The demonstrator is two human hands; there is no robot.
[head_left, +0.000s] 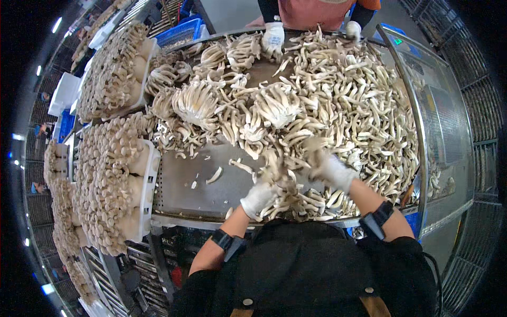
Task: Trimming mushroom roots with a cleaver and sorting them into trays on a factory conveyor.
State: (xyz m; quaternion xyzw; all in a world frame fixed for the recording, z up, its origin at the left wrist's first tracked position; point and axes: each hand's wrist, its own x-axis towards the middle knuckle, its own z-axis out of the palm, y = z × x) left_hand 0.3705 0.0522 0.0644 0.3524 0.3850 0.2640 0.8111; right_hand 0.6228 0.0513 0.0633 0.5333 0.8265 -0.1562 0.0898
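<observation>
The cream-and-brown cluster of long-stemmed mushrooms (283, 185), lying in the white-gloved left hand (260, 197) above the near side of the grey metal worktable (182, 182), is probably feeling light, springy and easily snapped, its dense base likely offering the safest hold. The left hand is curling around it, forearm angling inward; the white-gloved right hand (335, 171) is reaching in opposite, its blurred fingers not revealing their grip.

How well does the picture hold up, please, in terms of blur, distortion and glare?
In the head view, motion blur smears the right grip, while the white crate looks sharper; in the head view, fisheye distortion bows the steel table; in the head view, a ceiling lamp glares white.
</observation>
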